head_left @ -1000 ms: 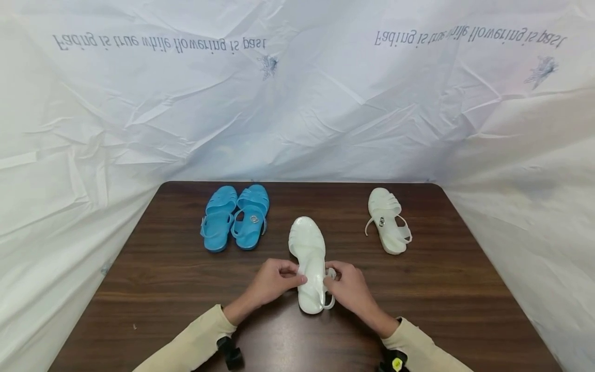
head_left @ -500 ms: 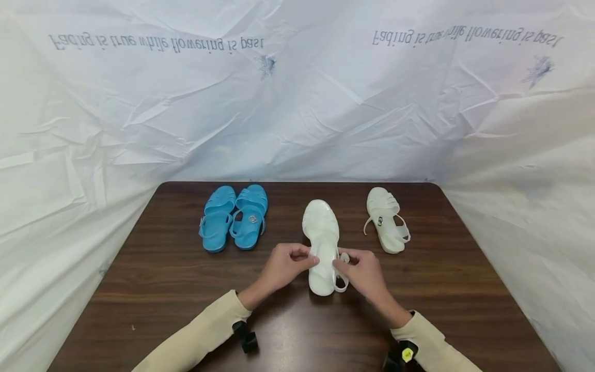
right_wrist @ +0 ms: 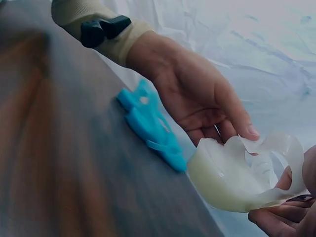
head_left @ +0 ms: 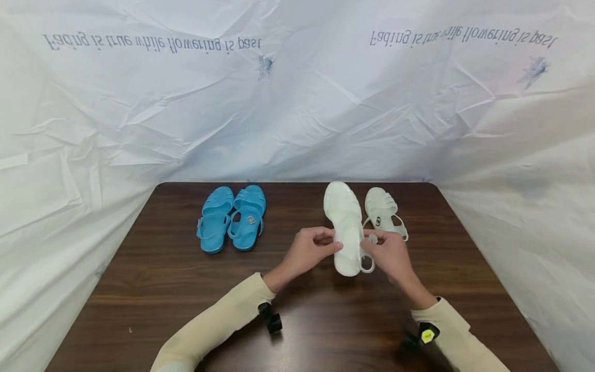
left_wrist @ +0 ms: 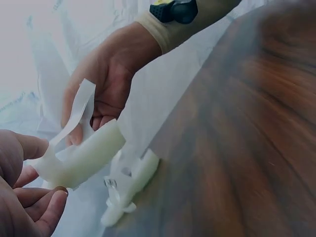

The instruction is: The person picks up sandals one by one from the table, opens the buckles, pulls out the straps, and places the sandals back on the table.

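Note:
A white sandal (head_left: 346, 222), toe pointing away from me, is held above the table between my two hands. My left hand (head_left: 315, 252) pinches its left edge, thumb on top. On the opposite edge my right hand (head_left: 390, 256) grips it near the loose ankle strap. The left wrist view shows this sandal (left_wrist: 91, 153) tilted, its strap standing up. A second white sandal (head_left: 382, 209) lies just right of it at the back of the table, its heel partly hidden by my right hand. At the back left, two blue sandals (head_left: 215, 219) lie side by side.
The dark wood table (head_left: 186, 299) has rounded far corners. White sheeting with printed words (head_left: 302, 129) hangs behind it and along both sides. Black wrist cameras sit on both sleeves (head_left: 218, 315).
Both hands have carried the white sandal to the right and away from me, up beside the second white sandal. The blue pair and the other white sandal stay put.

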`<state>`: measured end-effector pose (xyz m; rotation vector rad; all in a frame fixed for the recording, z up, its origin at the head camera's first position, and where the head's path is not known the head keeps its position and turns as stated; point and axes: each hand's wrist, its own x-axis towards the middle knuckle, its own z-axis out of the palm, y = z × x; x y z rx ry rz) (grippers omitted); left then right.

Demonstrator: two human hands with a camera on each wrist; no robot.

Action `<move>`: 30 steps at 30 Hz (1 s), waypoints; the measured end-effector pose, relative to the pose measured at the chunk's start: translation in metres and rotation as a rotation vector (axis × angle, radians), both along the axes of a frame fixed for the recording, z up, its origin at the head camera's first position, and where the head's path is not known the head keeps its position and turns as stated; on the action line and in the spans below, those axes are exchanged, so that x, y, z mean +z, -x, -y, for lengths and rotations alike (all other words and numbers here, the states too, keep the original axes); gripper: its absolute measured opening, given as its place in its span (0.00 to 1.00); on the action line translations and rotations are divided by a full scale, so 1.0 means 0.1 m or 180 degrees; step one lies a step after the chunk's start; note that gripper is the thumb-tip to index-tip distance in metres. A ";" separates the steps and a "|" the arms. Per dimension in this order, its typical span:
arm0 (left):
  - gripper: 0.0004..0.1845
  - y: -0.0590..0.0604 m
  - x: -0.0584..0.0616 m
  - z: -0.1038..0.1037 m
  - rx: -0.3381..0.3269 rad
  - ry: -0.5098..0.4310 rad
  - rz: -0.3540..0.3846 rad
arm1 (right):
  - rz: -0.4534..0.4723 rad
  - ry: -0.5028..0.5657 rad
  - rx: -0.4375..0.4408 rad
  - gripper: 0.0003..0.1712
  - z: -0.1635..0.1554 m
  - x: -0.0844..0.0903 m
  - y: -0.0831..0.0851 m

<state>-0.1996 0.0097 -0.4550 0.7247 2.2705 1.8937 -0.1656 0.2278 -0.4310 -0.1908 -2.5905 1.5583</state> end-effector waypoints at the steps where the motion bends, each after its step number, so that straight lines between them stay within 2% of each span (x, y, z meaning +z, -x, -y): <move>1: 0.16 0.02 0.02 -0.04 -0.0035 -0.0032 -0.0009 | -0.0008 0.0009 -0.0020 0.17 -0.04 0.03 0.02; 7: 0.20 0.13 0.14 -0.28 -0.0241 -0.0190 -0.0045 | -0.0021 -0.0163 -0.0109 0.21 -0.29 0.23 0.10; 10: 0.21 0.19 0.16 -0.40 -0.0331 -0.0249 -0.0024 | -0.0022 -0.0310 -0.0128 0.22 -0.42 0.30 0.12; 15: 0.24 0.29 0.17 -0.58 -0.0511 -0.0346 0.0075 | -0.0016 -0.0367 -0.0158 0.23 -0.61 0.39 0.17; 24: 0.29 0.44 0.16 -0.87 -0.0782 -0.0320 0.0117 | -0.0031 -0.0288 -0.0185 0.26 -0.93 0.47 0.22; 30: 0.32 0.51 0.18 -1.06 -0.1065 -0.0245 0.0064 | -0.0032 -0.0386 -0.0257 0.29 -1.15 0.45 0.23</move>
